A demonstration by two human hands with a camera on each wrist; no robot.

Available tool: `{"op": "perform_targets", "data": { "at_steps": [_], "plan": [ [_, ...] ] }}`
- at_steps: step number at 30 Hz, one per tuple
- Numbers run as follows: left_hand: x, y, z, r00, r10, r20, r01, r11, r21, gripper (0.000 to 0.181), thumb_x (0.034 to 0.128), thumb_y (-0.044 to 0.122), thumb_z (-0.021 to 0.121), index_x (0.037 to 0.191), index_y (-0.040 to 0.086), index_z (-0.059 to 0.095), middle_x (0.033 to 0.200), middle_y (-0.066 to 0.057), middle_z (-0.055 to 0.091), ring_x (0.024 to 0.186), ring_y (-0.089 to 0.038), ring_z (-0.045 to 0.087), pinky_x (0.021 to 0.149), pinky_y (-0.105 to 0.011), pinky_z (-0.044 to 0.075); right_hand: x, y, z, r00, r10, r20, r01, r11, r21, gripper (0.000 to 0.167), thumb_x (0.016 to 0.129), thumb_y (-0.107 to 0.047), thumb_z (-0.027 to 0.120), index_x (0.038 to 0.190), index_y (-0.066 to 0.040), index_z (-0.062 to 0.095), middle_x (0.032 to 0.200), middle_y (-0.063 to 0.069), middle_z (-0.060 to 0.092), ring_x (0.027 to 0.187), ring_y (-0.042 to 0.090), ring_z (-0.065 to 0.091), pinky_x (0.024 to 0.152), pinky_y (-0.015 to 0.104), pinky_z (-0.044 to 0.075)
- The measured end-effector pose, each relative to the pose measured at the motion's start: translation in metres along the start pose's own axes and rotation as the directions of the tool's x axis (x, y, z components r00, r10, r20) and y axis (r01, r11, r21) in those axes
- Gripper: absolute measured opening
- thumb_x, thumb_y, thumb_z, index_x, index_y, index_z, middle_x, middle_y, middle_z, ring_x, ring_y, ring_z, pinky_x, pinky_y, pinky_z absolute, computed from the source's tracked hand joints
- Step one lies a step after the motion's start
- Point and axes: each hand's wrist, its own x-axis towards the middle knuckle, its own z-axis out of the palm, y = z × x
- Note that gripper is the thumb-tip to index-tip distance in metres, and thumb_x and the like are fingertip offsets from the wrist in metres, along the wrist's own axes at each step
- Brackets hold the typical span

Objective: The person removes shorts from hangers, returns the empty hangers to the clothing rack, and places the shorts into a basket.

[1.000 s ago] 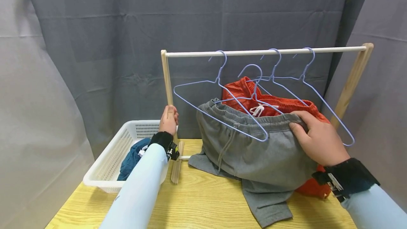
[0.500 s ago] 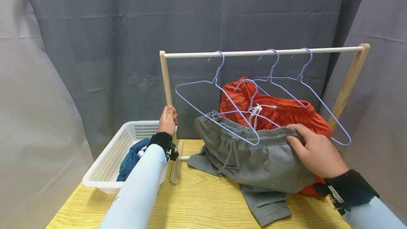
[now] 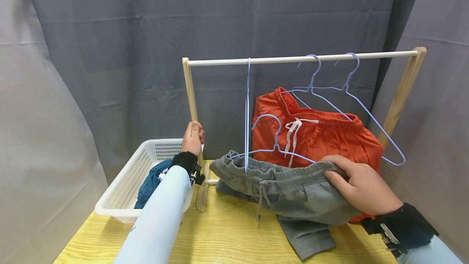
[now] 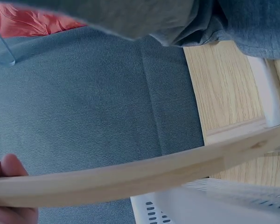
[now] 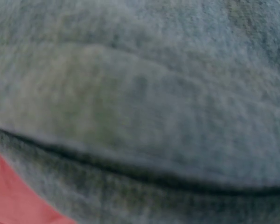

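My left hand [image 3: 193, 138] grips the left wooden post [image 3: 189, 93] of a garment rack; in the left wrist view its fingertips curl round that post [image 4: 130, 181]. Grey drawstring shorts [image 3: 304, 192] hang in front of the rack, their right waistband end pinched between thumb and fingers of my right hand [image 3: 362, 188]. Inside the waistband sits a lilac hanger [image 3: 276, 144], its hook free, well below the white bar [image 3: 278, 60]. One leg of the shorts lies on the table. Blurred grey cloth [image 5: 144, 102] fills the right wrist view, which hides that hand.
Red shorts [image 3: 322, 144] hang behind the grey pair. On the bar are a hanger [image 3: 247, 117] turned edge-on and two more, the far-right hanger [image 3: 373, 119] bare. A white basket [image 3: 121, 186] with dark blue cloth [image 3: 154, 182] stands left on the wooden table [image 3: 220, 235].
My right hand has lowered the grey shorts' waistband, and their hanger has dropped and shifted left with it. The left hanger on the bar has swung edge-on. My left hand stays on the post.
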Motion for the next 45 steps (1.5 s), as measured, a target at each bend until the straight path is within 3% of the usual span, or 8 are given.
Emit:
{"op": "perform_targets", "data": {
  "at_steps": [7, 11, 17, 23, 27, 31, 37, 45],
  "plan": [
    [-0.001, -0.001, -0.002, 1.000, -0.014, 0.012, 0.014, 1.000, 0.015, 0.051, 0.1059, 0.056, 0.025, 0.107, 0.011, 0.047, 0.083, -0.003, 0.045, 0.074, -0.026, 0.051, 0.070, -0.031, 0.043, -0.005, -0.005, 0.005, 0.999, -0.041, -0.014, 0.042, 0.998, 0.040, 0.035, 0.091, -0.012, 0.074, 0.122, -0.024, 0.066, 0.099, -0.014, 0.068, 0.080, 0.002, 0.062, 0.069, 0.033, 0.056],
    [-0.001, 0.000, -0.003, 0.999, -0.033, 0.034, 0.033, 0.999, 0.010, 0.055, 0.1053, 0.057, 0.025, 0.112, 0.008, 0.047, 0.085, -0.005, 0.045, 0.079, -0.030, 0.052, 0.072, -0.032, 0.044, -0.009, -0.007, 0.009, 0.999, -0.045, -0.027, 0.047, 0.997, 0.063, 0.037, 0.089, -0.009, 0.075, 0.122, -0.024, 0.066, 0.098, -0.015, 0.067, 0.078, 0.002, 0.061, 0.069, 0.030, 0.055],
    [-0.001, 0.003, -0.003, 0.998, -0.048, 0.040, 0.047, 0.999, 0.014, 0.057, 0.1061, 0.056, 0.024, 0.115, 0.004, 0.048, 0.087, -0.008, 0.045, 0.084, -0.039, 0.053, 0.074, -0.032, 0.045, -0.012, -0.009, 0.016, 0.999, -0.032, -0.041, 0.037, 0.992, 0.121, 0.040, 0.090, -0.008, 0.075, 0.121, -0.031, 0.065, 0.099, -0.017, 0.067, 0.081, 0.001, 0.062, 0.071, 0.023, 0.051],
    [-0.001, 0.005, -0.002, 0.998, -0.041, 0.041, 0.040, 0.999, 0.032, 0.054, 0.1063, 0.055, 0.024, 0.112, 0.007, 0.048, 0.087, -0.007, 0.047, 0.083, -0.036, 0.055, 0.074, -0.031, 0.046, -0.010, -0.012, 0.021, 0.998, -0.041, -0.040, 0.046, 0.988, 0.145, 0.040, 0.090, -0.008, 0.074, 0.120, -0.033, 0.065, 0.100, -0.019, 0.066, 0.081, 0.001, 0.062, 0.071, 0.024, 0.052],
    [-0.001, 0.004, -0.003, 0.998, -0.055, 0.043, 0.053, 0.997, 0.048, 0.055, 0.1060, 0.056, 0.023, 0.114, 0.007, 0.048, 0.086, -0.006, 0.047, 0.081, -0.031, 0.056, 0.077, -0.035, 0.048, -0.010, -0.010, 0.024, 0.998, -0.036, -0.042, 0.042, 0.988, 0.149, 0.040, 0.090, -0.008, 0.074, 0.120, -0.034, 0.065, 0.100, -0.019, 0.067, 0.082, 0.001, 0.062, 0.073, 0.021, 0.050],
    [-0.001, 0.008, -0.007, 0.998, -0.040, 0.056, 0.037, 0.998, 0.058, 0.056, 0.1071, 0.054, 0.022, 0.115, 0.005, 0.048, 0.087, -0.011, 0.053, 0.086, -0.036, 0.063, 0.084, -0.042, 0.052, -0.010, -0.007, 0.026, 0.998, -0.036, -0.049, 0.043, 0.988, 0.147, 0.040, 0.090, -0.008, 0.074, 0.120, -0.033, 0.065, 0.101, -0.019, 0.067, 0.082, 0.001, 0.063, 0.075, 0.018, 0.049],
    [-0.005, 0.018, -0.019, 0.989, -0.050, 0.135, 0.026, 0.983, 0.180, 0.056, 0.1103, 0.047, 0.020, 0.128, 0.003, 0.049, 0.111, -0.022, 0.066, 0.110, -0.037, 0.063, 0.098, -0.048, 0.045, -0.010, -0.004, 0.028, 0.998, -0.036, -0.044, 0.042, 0.988, 0.147, 0.037, 0.091, -0.010, 0.073, 0.121, -0.031, 0.066, 0.101, -0.019, 0.067, 0.083, 0.001, 0.062, 0.074, 0.022, 0.050],
    [-0.010, 0.027, -0.043, 0.984, -0.065, 0.163, -0.003, 0.924, 0.382, 0.057, 0.1118, 0.042, 0.023, 0.150, 0.002, 0.038, 0.149, -0.022, 0.045, 0.141, -0.036, 0.039, 0.117, -0.047, 0.028, -0.012, -0.003, 0.027, 0.999, -0.028, -0.043, 0.034, 0.989, 0.142, 0.036, 0.092, -0.012, 0.074, 0.121, -0.031, 0.065, 0.100, -0.020, 0.067, 0.082, 0.001, 0.062, 0.072, 0.027, 0.053]
  ]
}}
